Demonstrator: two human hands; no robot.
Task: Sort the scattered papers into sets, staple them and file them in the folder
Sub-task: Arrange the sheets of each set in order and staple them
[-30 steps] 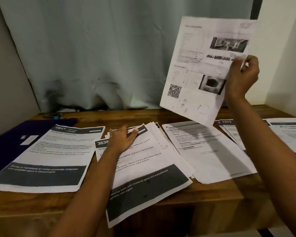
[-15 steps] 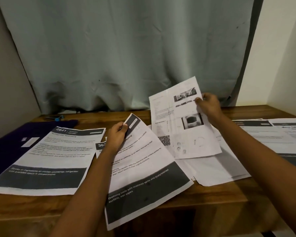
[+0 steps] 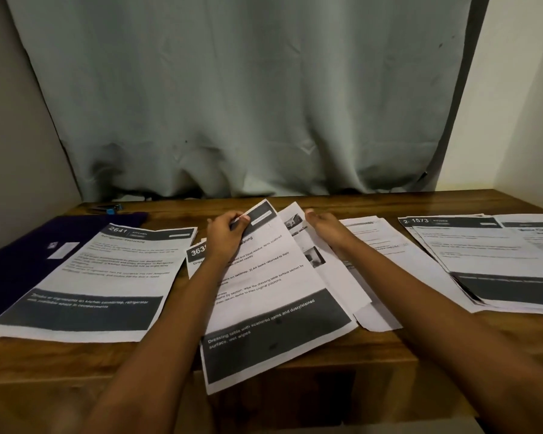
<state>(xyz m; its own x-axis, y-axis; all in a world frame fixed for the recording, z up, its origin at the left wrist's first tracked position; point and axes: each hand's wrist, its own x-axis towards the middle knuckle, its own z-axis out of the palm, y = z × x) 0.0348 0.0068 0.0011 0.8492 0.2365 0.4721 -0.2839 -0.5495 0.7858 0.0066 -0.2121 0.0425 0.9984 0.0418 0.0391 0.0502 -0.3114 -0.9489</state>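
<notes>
Brown wooden bench (image 3: 389, 349), grey curtain (image 3: 248, 104) behind. Left hand (image 3: 224, 234) pinches white "Dressing table" sheet (image 3: 273, 277); right hand (image 3: 326, 228) on photo-printed page (image 3: 297, 223), grip unclear. Left white sheet (image 3: 107, 270): "2641 KITCHEN".

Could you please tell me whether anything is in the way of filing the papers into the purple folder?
Yes. The sheet headed 2641 lies across the right part of the purple folder, so it would likely have to be moved off before the folder can be opened.
</notes>
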